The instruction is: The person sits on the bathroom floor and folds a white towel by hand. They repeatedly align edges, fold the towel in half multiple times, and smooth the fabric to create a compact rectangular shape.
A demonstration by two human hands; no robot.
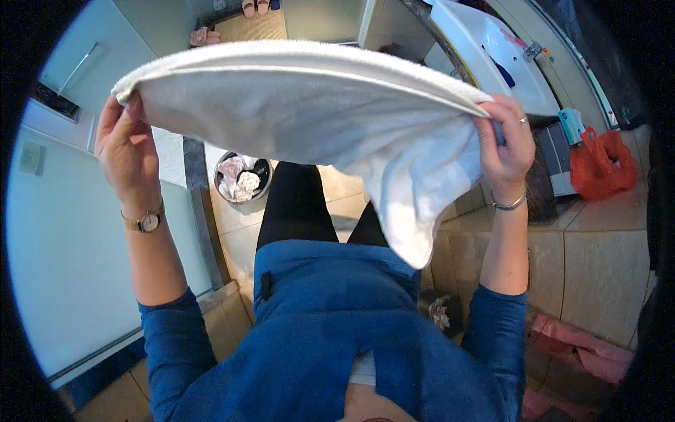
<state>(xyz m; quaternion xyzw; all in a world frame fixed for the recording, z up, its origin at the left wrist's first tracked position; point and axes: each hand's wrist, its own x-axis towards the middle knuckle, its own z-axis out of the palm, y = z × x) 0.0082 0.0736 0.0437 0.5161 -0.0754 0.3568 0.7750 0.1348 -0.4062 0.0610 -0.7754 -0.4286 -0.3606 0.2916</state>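
Observation:
A white cloth (295,116) with a fuzzy pile on its far side is stretched between my two hands, in front of my body. My left hand (126,142) pinches its left corner between thumb and fingers. At the other end, my right hand (506,140) grips the right corner in bunched folds. The top edge bows upward between them, while a loose part hangs lower at the right, over my lap. Below the cloth's left part, a round basin (217,182) on the tiled floor holds crumpled light fabric and something dark.
At upper right a white washbasin (474,58) has a faucet (532,50). A red plastic bag (601,166) stands beside a tissue pack (571,125). Frosted glass panels (100,253) line the left. A bin (453,311) with crumpled paper sits low right; slippers (256,7) lie at the top.

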